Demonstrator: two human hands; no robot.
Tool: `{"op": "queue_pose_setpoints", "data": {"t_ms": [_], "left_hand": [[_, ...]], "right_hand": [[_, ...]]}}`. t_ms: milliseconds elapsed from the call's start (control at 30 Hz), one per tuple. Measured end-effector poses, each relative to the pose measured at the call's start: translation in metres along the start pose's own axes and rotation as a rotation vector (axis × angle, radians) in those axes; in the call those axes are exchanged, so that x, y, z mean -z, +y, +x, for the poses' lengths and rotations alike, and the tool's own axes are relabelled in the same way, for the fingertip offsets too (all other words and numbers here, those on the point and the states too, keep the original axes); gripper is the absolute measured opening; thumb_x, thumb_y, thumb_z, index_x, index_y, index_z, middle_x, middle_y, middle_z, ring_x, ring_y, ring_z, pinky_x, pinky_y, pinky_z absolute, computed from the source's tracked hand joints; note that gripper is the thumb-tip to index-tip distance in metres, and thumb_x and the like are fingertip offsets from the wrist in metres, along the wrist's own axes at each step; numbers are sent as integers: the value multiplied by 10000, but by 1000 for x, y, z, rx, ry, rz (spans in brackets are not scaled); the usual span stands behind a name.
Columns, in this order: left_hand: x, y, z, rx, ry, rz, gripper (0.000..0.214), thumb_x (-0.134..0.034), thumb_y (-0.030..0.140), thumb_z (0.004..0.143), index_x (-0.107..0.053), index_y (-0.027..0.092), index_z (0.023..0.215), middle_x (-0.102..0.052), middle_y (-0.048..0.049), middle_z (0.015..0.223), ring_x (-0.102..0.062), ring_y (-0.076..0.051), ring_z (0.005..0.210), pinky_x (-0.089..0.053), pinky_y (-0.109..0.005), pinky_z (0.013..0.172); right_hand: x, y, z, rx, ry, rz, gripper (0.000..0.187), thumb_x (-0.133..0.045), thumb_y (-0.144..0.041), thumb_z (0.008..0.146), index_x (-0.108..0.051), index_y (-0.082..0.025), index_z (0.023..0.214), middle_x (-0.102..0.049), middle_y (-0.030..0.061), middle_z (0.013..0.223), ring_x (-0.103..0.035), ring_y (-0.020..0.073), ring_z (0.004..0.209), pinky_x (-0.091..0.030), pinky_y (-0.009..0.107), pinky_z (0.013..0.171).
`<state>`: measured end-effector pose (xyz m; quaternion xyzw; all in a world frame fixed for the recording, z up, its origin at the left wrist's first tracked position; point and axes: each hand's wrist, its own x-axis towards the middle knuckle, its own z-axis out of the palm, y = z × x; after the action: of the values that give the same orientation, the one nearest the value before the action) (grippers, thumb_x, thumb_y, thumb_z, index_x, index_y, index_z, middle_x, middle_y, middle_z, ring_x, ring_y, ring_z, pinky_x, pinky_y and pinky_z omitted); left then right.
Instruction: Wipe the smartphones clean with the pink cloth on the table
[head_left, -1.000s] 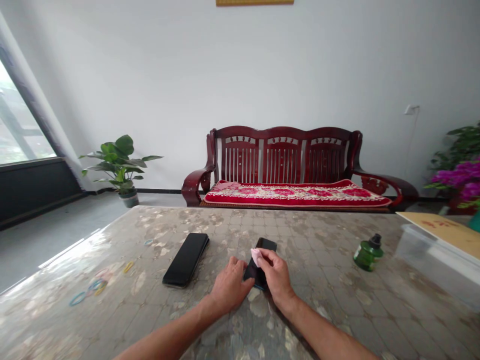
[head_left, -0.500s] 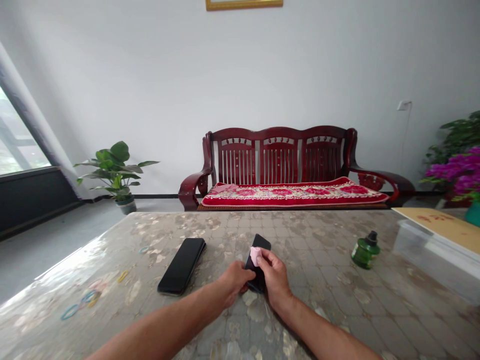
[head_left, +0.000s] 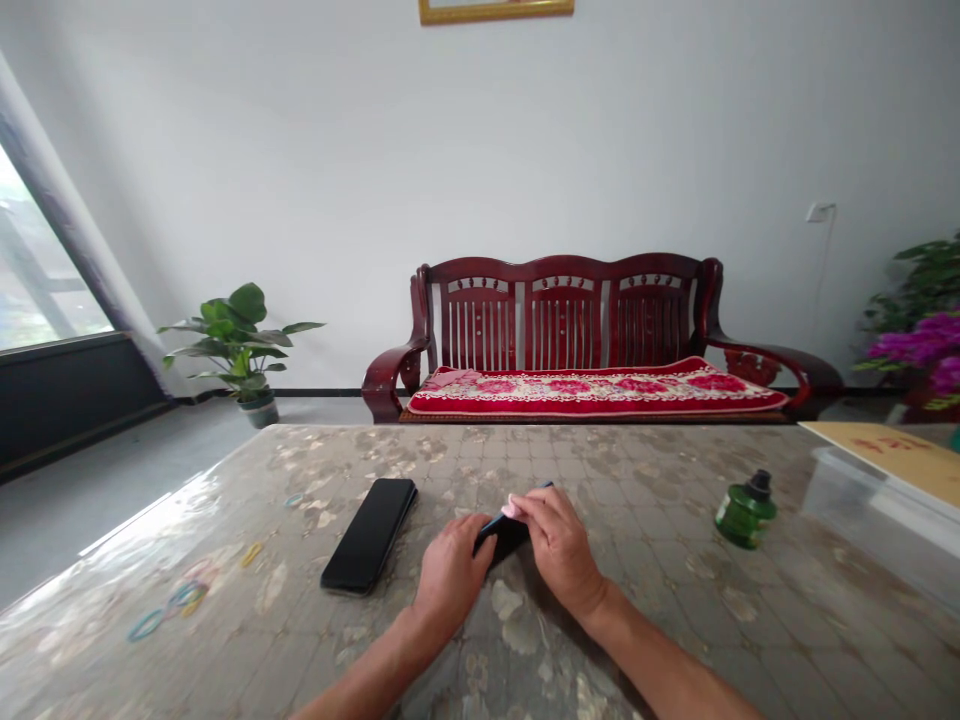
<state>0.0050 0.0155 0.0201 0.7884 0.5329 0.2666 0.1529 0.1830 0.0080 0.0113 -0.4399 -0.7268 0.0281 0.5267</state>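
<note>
While the left hand (head_left: 454, 562) grips one end of a slim dark phone (head_left: 513, 538), the right hand (head_left: 562, 548) pinches a small pink cloth (head_left: 511, 508) at its upper edge. The phone is tilted up on the bench (head_left: 645, 500), between the two hands, its edge bluish and its face black, partly covered by fingers. The bench wears a glossy grey-brown covering with a lattice and pale flowers. A second black phone (head_left: 369, 535) lies flat to the left, near coloured rubber bands (head_left: 146, 625); a green bottle (head_left: 745, 517) with a black top stands to the right. Behind are a dark red wooden sofa (head_left: 564, 268) with a red floral throw (head_left: 600, 388), a potted plant (head_left: 244, 325) and a pale wall (head_left: 300, 150). The bottle's label and the reddish marks on a tan board (head_left: 900, 455) are too small to read.
</note>
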Motion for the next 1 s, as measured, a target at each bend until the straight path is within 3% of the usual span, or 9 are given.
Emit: {"op": "queue_pose_setpoints", "data": {"t_ms": [133, 300, 467, 867, 1000], "left_hand": [[-1, -4, -6, -68, 58, 50, 209, -491, 219, 928, -653, 229, 1058, -700, -36, 1008, -626, -220, 976, -446, -305, 870], [0, -4, -8, -107, 56, 133, 203, -486, 232, 942, -652, 230, 1059, -697, -40, 961, -631, -231, 946, -458, -318, 835], [-1, -5, -9, -142, 88, 142, 189, -492, 236, 946, -657, 238, 1039, -696, -26, 938, -639, -224, 909, -463, -317, 811], [-3, -7, -9, -202, 79, 166, 132, -515, 232, 960, -642, 234, 999, -681, -19, 902, -626, -215, 861, -449, -314, 773], [-1, -10, -8, -227, 57, 178, 149, -515, 230, 965, -638, 240, 1048, -681, -23, 921, -624, -218, 877, -442, -316, 785]], "right_hand": [[9, -1, 2, 168, -90, -150, 290, -453, -187, 990, -660, -275, 1174, -669, 52, 1003, -598, 184, 940, -478, 339, 879], [17, 7, 8, 131, -5, -232, 303, -418, -166, 995, -658, -238, 1167, -652, 72, 1000, -580, 197, 949, -474, 347, 886], [11, 5, 4, 183, -191, -204, 296, -382, -153, 990, -651, -218, 1093, -639, 78, 1031, -571, 201, 972, -481, 366, 890], [11, 7, 5, 435, -117, -292, 287, -451, -137, 982, -619, -217, 1201, -698, 55, 1055, -607, 183, 979, -503, 324, 883], [21, 19, 9, 423, -76, -407, 258, -464, -141, 981, -658, -215, 1134, -713, 44, 1053, -604, 188, 976, -479, 325, 875]]}}
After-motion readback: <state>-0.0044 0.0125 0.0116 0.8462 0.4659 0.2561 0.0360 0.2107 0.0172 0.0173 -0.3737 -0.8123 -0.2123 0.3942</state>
